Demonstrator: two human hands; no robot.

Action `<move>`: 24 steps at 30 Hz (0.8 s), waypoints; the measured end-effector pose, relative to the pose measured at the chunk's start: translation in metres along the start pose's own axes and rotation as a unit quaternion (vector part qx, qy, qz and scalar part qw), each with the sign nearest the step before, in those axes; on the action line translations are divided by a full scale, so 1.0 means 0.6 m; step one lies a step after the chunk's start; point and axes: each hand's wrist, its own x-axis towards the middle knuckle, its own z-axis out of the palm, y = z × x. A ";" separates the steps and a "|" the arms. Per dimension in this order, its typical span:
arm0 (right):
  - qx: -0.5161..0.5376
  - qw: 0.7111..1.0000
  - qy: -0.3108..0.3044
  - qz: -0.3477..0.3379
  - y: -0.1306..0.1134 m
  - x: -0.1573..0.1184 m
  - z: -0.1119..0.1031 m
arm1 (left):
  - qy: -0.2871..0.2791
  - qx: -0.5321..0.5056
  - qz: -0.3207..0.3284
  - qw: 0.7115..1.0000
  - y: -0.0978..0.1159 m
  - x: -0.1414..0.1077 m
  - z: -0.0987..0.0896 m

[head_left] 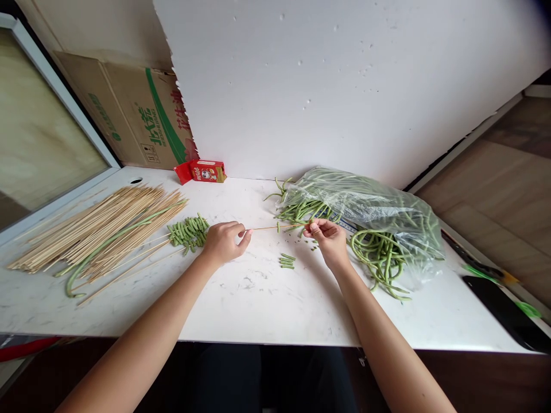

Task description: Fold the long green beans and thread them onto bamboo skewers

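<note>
Between my hands a thin wooden skewer (262, 228) runs level above the white table, with a short green bean piece (278, 228) on it. My left hand (225, 241) pinches the skewer's left end. At its other end my right hand (329, 238) is closed around a small green piece at the skewer's tip. Several cut bean pieces (287, 261) lie on the table below. Left of my left hand sit skewers threaded with bean pieces (188, 232), beside a large pile of bare skewers (107, 223) with a long bean across it.
Long green beans (383, 252) spill from a clear plastic bag (365, 198) at the right. A small red box (209, 171) stands at the back, before a cardboard box (142, 115). A black phone (503, 310) lies at the right edge of the white table (241, 310).
</note>
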 end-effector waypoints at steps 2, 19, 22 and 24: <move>0.009 1.000 0.002 0.006 0.002 0.001 0.001 | 0.007 0.001 0.005 1.000 0.002 0.001 0.000; 0.115 0.992 -0.027 0.041 -0.018 -0.004 0.004 | 0.033 -0.046 -0.014 0.998 0.007 0.005 -0.003; 0.097 0.994 -0.016 0.038 -0.017 -0.004 0.004 | 0.031 -0.049 -0.013 0.998 0.007 0.004 -0.001; 0.089 0.995 -0.015 0.037 -0.016 -0.004 0.004 | 0.028 -0.051 -0.011 0.998 0.007 0.004 0.000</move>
